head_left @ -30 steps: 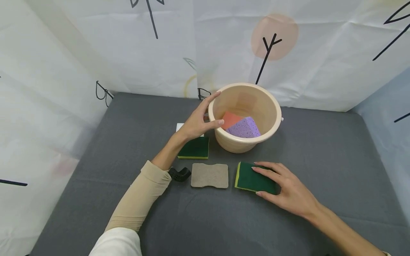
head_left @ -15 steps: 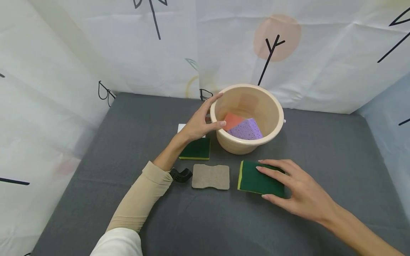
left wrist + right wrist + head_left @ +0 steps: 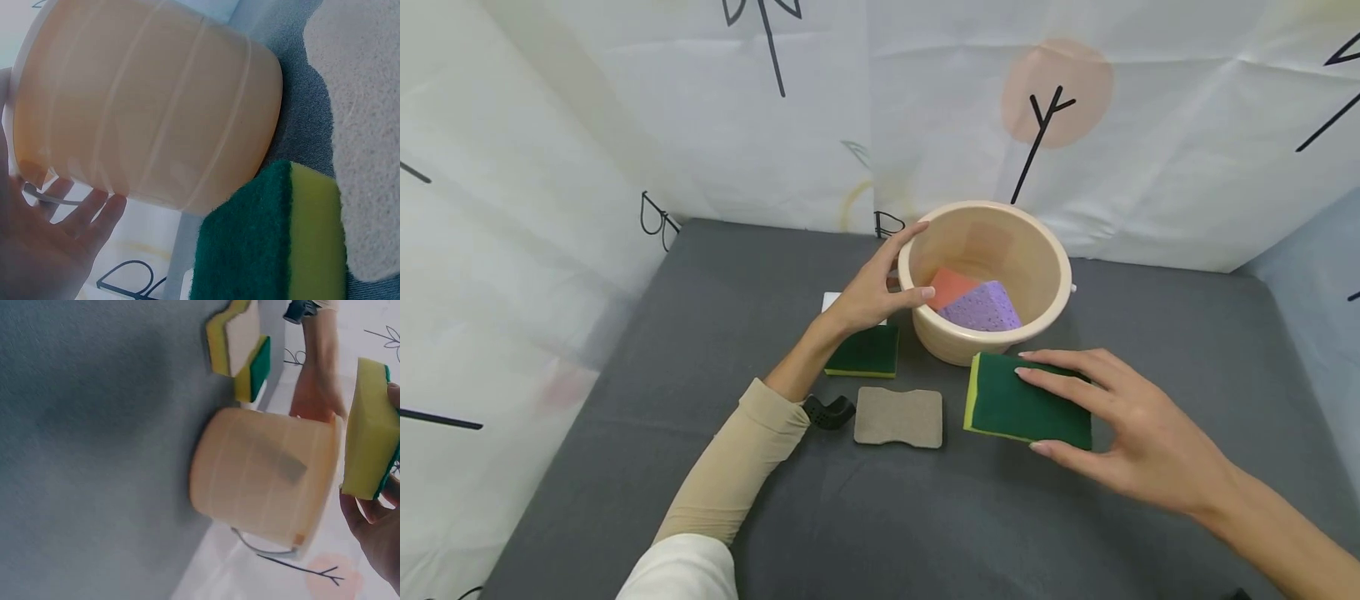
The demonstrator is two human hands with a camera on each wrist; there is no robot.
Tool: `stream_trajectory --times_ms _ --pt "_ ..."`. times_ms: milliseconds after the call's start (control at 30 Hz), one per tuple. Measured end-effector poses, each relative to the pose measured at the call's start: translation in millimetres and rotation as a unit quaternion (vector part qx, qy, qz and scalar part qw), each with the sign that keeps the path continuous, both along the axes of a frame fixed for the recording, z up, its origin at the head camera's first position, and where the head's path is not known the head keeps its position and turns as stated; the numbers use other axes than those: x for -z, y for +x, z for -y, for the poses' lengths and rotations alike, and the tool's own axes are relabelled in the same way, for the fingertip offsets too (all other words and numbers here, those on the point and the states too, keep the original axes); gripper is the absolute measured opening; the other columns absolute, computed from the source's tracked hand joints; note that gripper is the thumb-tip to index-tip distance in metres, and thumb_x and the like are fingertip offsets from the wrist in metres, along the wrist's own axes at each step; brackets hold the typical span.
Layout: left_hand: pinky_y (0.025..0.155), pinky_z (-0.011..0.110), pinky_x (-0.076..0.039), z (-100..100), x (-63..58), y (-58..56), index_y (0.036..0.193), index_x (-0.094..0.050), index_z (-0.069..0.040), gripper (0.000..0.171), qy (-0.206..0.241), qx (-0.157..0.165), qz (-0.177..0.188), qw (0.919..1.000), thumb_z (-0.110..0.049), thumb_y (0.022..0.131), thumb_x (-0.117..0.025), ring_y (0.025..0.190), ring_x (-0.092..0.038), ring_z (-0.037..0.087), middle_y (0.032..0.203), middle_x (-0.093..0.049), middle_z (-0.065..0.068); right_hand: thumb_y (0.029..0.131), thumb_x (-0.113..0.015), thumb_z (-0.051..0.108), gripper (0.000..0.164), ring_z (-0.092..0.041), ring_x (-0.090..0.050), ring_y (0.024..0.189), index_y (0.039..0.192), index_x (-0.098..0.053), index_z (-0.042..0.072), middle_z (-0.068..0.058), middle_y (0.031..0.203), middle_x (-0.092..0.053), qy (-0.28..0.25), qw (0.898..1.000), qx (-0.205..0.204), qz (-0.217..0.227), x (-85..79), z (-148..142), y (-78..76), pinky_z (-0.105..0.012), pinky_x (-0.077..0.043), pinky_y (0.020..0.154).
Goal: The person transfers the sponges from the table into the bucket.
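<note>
My right hand (image 3: 1138,425) grips a green-and-yellow scouring sponge (image 3: 1026,398) by its edges, thumb on the near side and fingers on the far side. The right wrist view shows its yellow face (image 3: 372,431), raised off the table. With my left hand (image 3: 872,292) I hold the left rim of a beige bucket (image 3: 955,342), thumb over the rim and other fingers against the outer wall. Inside the bucket lie a purple sponge (image 3: 983,308) and an orange sponge (image 3: 951,286), the latter partly covered.
A sponge with a grey-beige top (image 3: 898,417) lies in front of the bucket. Behind it sits another green-and-yellow sponge (image 3: 865,352), with a white item (image 3: 830,300) partly hidden by my left wrist. A printed white cloth (image 3: 760,142) hangs behind the grey table (image 3: 760,283).
My right hand has lifted the green-and-yellow sponge off the table and shifted it slightly right and toward the bucket. My left hand stays on the bucket's rim.
</note>
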State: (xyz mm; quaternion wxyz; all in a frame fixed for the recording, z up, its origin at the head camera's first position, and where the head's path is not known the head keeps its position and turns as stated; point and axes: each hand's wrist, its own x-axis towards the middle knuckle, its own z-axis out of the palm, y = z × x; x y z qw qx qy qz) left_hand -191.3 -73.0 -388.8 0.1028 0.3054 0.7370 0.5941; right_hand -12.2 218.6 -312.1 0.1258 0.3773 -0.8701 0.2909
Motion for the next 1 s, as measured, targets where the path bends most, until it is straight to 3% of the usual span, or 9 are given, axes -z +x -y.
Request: stream_trajectory --times_ms 200,500,633,733,900,1000 --pt "0.098 0.046 -0.049 0.7 -0.6 0.4 0.159 -0.024 -0.024 0.103 0.005 -0.001 0.004 1.0 -0.068 0.077 -0.071 0.131 -0.046 0.031 0.159 -0.024 0.003 0.094 -0.058 0.056 0.059 -0.011 -0.052 0.11 0.132 -0.066 0.011 -0.005 0.134 -0.059 -0.005 1.0 -0.001 -0.008 -14.6 -0.4 -10.2 -0.012 -0.038 0.088" --pt "0.099 0.046 -0.048 -0.7 -1.4 -0.8 0.158 -0.025 -0.027 0.086 0.001 0.006 0.002 1.0 -0.04 0.087 -0.072 0.132 -0.045 0.031 0.16 -0.022 0.003 0.086 -0.072 0.054 0.061 -0.015 -0.053 0.116 0.134 -0.065 0.016 -0.004 0.135 -0.057 0.031 0.999 0.03 0.001 -29.9 -9.5 -30.6 -0.008 -0.039 0.087" --pt "0.099 0.048 -0.048 -0.7 -1.7 -0.5 0.158 -0.026 -0.027 0.087 0.001 0.004 0.004 1.0 -0.044 0.086 -0.071 0.133 -0.045 0.031 0.16 -0.021 0.002 0.077 -0.086 0.036 0.063 -0.019 -0.055 0.115 0.134 -0.065 0.018 -0.004 0.134 -0.058 0.046 0.998 0.041 -0.004 -35.5 -10.4 -41.3 -0.008 -0.037 0.088" --pt "0.099 0.047 -0.048 -0.8 -1.8 0.8 0.158 -0.025 -0.028 0.089 0.001 0.004 0.005 1.0 -0.048 0.085 -0.072 0.133 -0.044 0.03 0.161 -0.02 0.0 0.072 -0.089 0.026 0.068 -0.023 -0.056 0.117 0.134 -0.064 0.019 -0.005 0.134 -0.058 0.053 0.997 0.047 -0.004 -40.2 -10.9 -48.4 -0.007 -0.035 0.09" --pt "0.1 0.047 -0.048 -1.7 -2.2 0.2 0.158 -0.025 -0.028 0.086 -0.002 0.006 0.002 1.0 -0.041 0.087 -0.071 0.132 -0.045 0.029 0.161 -0.021 0.001 0.08 -0.084 0.038 0.061 -0.026 -0.056 0.117 0.134 -0.065 0.018 -0.006 0.134 -0.059 0.054 0.997 0.049 -0.006 -45.3 -9.8 -58.4 -0.009 -0.034 0.093" --pt "0.099 0.044 -0.049 -2.2 -3.5 -0.3 0.158 -0.025 -0.027 0.085 -0.004 0.006 0.0 1.0 -0.038 0.088 -0.071 0.132 -0.046 0.028 0.16 -0.021 0.001 0.079 -0.085 0.034 0.061 -0.025 -0.054 0.118 0.134 -0.064 0.017 -0.006 0.134 -0.059 0.057 0.997 0.053 -0.006 -47.1 -7.4 -63.7 -0.018 -0.037 0.092"
